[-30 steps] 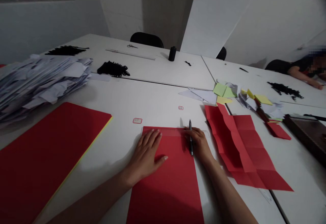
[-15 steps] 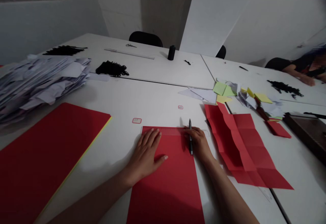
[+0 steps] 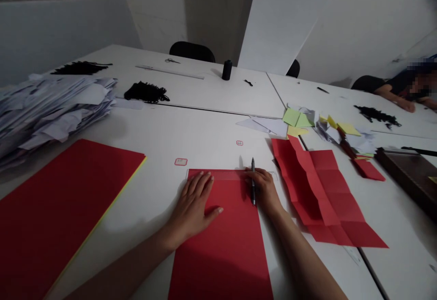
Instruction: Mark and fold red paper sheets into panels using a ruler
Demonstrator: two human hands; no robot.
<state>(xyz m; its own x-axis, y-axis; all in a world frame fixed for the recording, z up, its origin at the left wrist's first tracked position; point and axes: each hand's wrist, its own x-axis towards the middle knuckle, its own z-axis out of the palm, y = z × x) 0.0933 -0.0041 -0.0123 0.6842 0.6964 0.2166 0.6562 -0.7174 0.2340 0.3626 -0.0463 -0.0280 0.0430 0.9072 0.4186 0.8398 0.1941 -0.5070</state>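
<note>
A red sheet of paper (image 3: 221, 245) lies on the white table in front of me. Across its far edge rests a clear ruler (image 3: 229, 175), sticking out a little past both sides of the sheet. My left hand (image 3: 193, 204) lies flat on the paper with fingers spread, its fingertips on the ruler. At the right end of the ruler, my right hand (image 3: 266, 190) is closed round a pen (image 3: 253, 186), which points away from me. The fingertips of this hand touch the ruler near the sheet's right corner.
On the left are stacked red sheets (image 3: 75, 200) and a heap of white papers (image 3: 61, 109). A creased red sheet (image 3: 327, 195) lies right, near folded coloured papers (image 3: 297, 118) and a brown box (image 3: 406, 181). Beyond are black cords (image 3: 146, 92), a thread spool (image 3: 227, 70) and a co-worker's arm (image 3: 396, 99).
The whole view has shifted slightly, so things sit a little further left. Both hands keep their places on the ruler and sheet.
</note>
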